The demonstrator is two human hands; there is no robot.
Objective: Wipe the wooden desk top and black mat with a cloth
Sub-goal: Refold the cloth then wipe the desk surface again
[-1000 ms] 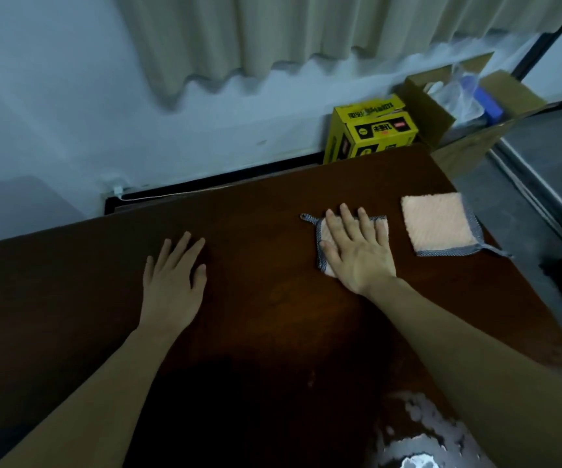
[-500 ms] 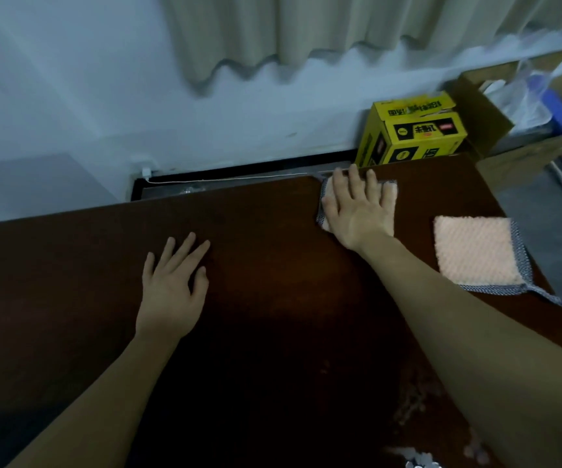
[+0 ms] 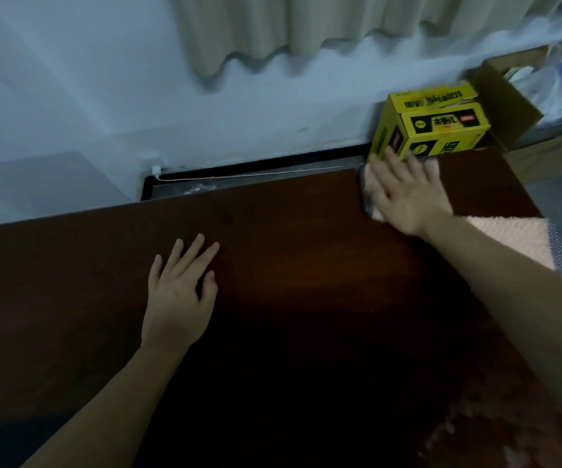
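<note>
Wiping the desk point(image 3: 289, 265) at its far edge, right hand point(image 3: 404, 194) flat, fingers straight, pressing the cloth point(image 3: 372, 207) (left hand point(image 3: 180, 292) spread, holding nothing); next, likely sweeping back over unwiped wood, mat unseen.

1. I see the right hand point(image 3: 408, 194) smeared with motion blur at the upper right; its fingertips are indistinct.
2. The cloth point(image 3: 372, 206) beneath it is mostly hidden, only slivers showing at its left and top.
3. A second cloth point(image 3: 516, 241) lies partly behind my right forearm.
4. The cardboard box point(image 3: 523, 106) is cut off by the right edge.
5. Print on the yellow box point(image 3: 431, 130) is unreadable.
6. Pale patches point(image 3: 448, 434) at lower right are too blurred to identify.
</note>
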